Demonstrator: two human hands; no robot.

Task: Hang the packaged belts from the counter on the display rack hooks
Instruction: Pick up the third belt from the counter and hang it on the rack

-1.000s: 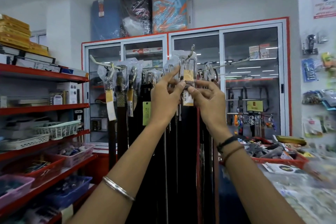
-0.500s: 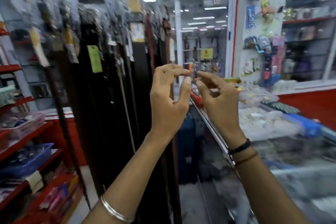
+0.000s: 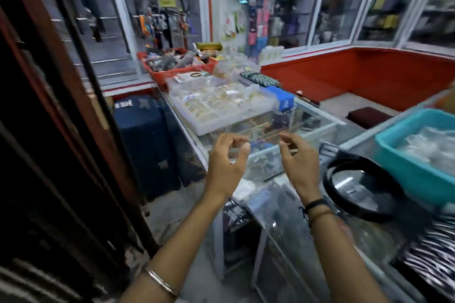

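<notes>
My left hand [image 3: 226, 165] and my right hand [image 3: 299, 158] hover side by side over the near end of the glass counter [image 3: 317, 120], both empty with fingers loosely curled apart. A coiled black belt [image 3: 337, 179] in clear wrapping lies on the counter just right of my right hand. Dark belts [image 3: 44, 130] hang in a blurred row along the left edge; the rack's hooks are out of view above.
A teal tub [image 3: 403, 167] of clear packets sits at the right. Farther along the counter are clear trays of bangles [image 3: 216, 103] and a red basket [image 3: 162, 74]. A dark blue suitcase [image 3: 145, 140] stands on the floor between counter and belts. Glass cabinets line the back walls.
My view swung right and down from the belt rack to the counter. Both hands let go of the hung packaged belt and dropped, empty, over the counter.
</notes>
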